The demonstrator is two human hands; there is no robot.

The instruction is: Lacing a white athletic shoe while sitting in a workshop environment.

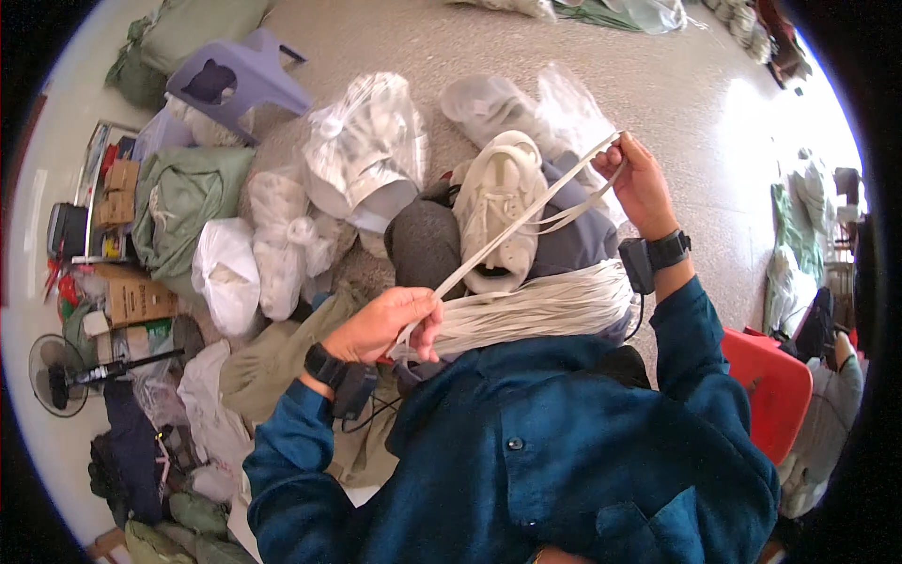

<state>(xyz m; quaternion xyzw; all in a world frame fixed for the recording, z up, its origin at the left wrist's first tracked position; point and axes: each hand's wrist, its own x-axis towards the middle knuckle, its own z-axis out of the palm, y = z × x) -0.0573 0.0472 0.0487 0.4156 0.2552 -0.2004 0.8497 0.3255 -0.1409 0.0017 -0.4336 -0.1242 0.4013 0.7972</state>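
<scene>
A white shoelace [526, 218] is pulled taut on a slant between my two hands. My left hand [393, 325] pinches its lower end, in front of my lap at the left. Up and to the right, my right hand [639, 179] grips the other end, and a loose loop of lace hangs below those fingers. Behind the lace a cream sneaker [498, 211] rests on my legs, toe pointing away from me; I cannot tell how far it is laced. Across my lap lies a thick bundle of white laces [545, 305].
Clear plastic bags [366, 141] with pale contents stand on the floor ahead. White tied bags [228, 268], a green sack [188, 211] and a purple plastic stool [240, 80] are to the left. A black fan [61, 376] is at far left, a red seat [766, 390] at my right.
</scene>
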